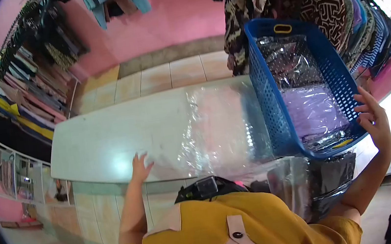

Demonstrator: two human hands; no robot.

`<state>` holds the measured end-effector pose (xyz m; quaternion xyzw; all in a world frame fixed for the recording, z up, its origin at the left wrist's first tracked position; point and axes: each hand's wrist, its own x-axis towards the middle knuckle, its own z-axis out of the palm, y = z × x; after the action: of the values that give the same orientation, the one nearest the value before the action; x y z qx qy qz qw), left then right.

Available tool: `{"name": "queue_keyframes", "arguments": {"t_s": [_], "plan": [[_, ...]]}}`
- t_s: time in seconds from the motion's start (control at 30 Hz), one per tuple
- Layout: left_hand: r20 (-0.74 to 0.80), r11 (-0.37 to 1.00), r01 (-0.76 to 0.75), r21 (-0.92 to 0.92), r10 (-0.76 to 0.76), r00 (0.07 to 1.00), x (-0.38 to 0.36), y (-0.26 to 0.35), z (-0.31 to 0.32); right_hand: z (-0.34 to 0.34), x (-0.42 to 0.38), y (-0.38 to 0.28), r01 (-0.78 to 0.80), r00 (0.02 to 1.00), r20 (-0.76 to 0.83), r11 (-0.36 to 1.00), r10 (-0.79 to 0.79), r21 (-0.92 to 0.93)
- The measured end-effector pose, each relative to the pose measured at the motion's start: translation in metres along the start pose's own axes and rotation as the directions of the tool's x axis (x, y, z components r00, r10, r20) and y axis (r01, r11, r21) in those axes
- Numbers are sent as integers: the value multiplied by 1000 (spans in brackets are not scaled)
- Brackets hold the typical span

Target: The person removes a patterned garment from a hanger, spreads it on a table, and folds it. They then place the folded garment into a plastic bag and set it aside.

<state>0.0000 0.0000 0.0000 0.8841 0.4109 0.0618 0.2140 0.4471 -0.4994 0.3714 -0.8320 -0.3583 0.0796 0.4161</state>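
Observation:
My left hand (140,167) is over the front edge of a long white table (108,133), fingers spread and holding nothing. At the right, my right hand (371,113) has its fingers apart, the tips right at the outer side of a blue plastic basket (280,106). Inside the basket lie clear-wrapped packages, among them a lilac package (315,108) and a dark dotted package (291,62). Left of the basket, a clear plastic bag (220,123) is spread flat across the table.
Clothes on hangers (20,103) line the left wall, with more hanging clothes (334,10) behind the basket. A glass display case (21,169) stands at the left. Dark plastic-wrapped packages (330,173) are below the basket, close to my body.

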Motion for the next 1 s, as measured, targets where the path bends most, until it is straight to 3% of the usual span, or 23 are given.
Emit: {"name": "queue_keyframes", "arguments": {"t_s": [0.07, 0.1, 0.17, 0.2, 0.27, 0.37, 0.57, 0.63, 0.7, 0.73, 0.9, 0.97, 1.0], "plan": [[10, 996, 58, 63, -58, 998, -23, -31, 12, 19, 2, -4, -16, 1000, 21, 1000, 17, -22], [13, 998, 48, 38, -49, 999, -49, -84, 7, 44, -23, -68, 0, 1000, -15, 998, -1, -60], [15, 987, 155, 51, -156, 988, -69, -130, 0, 76, -18, -99, 96, 994, 68, 990, -89, -100], [-43, 992, 128, 13, -127, 991, -80, -139, -7, 90, -15, -115, 94, 995, 43, 990, -90, -102], [-109, 997, 75, -30, -78, 991, -101, -129, -30, 119, -5, -145, 253, 962, 155, 945, -224, -209], [-62, 993, 117, 33, -115, 991, -105, -136, -42, 161, 15, -173, 286, 940, 228, 951, -254, -121], [-16, 996, 85, 30, -84, 996, -77, -179, -45, 205, 66, -205, 286, 926, 310, 935, -214, -210], [-230, 979, 201, 17, -192, 954, -61, -186, -42, 206, 98, -199, 297, 929, 293, 926, -225, -234], [-182, 956, 294, 11, -287, 941, -52, -179, -49, 199, 138, -192, 332, 922, 285, 914, -262, -233], [-129, 923, 385, 17, -380, 916, -50, -173, -53, 194, 157, -194, 298, 940, 242, 924, -240, -240], [-17, 920, 390, 39, -389, 921, -54, -177, -55, 177, 267, -179, 46, 997, -47, 983, -55, -179], [2, 921, 387, 42, -388, 922, -56, -178, -56, 162, 341, -147, 193, 956, -157, 932, -250, -308], [40, 918, 393, 57, -396, 917, -54, -178, -57, 155, 373, -137, 237, 878, -295, 879, -377, -414]]}}
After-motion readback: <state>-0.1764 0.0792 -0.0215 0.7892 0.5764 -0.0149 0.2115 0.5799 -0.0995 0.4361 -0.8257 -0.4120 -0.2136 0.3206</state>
